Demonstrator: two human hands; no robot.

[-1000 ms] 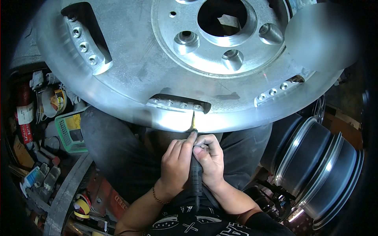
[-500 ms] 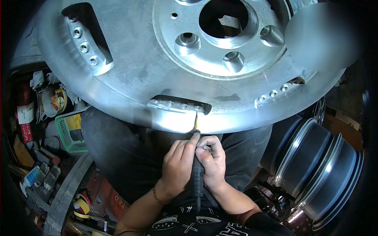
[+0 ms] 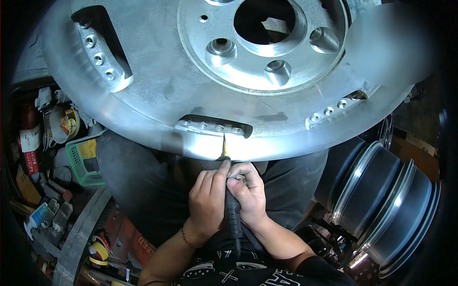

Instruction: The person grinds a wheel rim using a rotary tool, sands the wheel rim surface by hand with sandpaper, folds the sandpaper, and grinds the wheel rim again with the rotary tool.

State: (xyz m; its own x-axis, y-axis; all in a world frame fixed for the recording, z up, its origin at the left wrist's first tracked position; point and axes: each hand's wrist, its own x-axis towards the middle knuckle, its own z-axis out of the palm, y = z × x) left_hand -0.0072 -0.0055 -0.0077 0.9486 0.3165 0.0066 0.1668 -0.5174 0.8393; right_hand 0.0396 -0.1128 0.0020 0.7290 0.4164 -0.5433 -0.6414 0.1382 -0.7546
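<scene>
Both hands are closed round a slim black rotary tool (image 3: pixel 233 217) with a yellow pointed tip. My left hand (image 3: pixel 208 195) wraps its left side, index finger stretched along the neck. My right hand (image 3: pixel 248 193) grips from the right, with thumb and fingers bent near the front. The tip points up at the lower edge of a slot in a large bare-metal wheel (image 3: pixel 152 90), just below the second hole from the right. Whether it touches the metal I cannot tell. A row of small holes lines this slot; the wheel's centre has a wide bore and several lug holes.
Shiny-lipped wheel barrels (image 3: pixel 396 214) lie at the right. On the left are a green basket (image 3: pixel 78 164), a red toolbox (image 3: pixel 126 240), yellow tape rolls (image 3: pixel 99 251) and assorted tools. My legs are under the wheel's near edge. A blurred patch covers the upper right.
Both hands and the rotary tool have moved left, taking the tip from the rightmost hole to near the second. The wheel appears shifted slightly left in view.
</scene>
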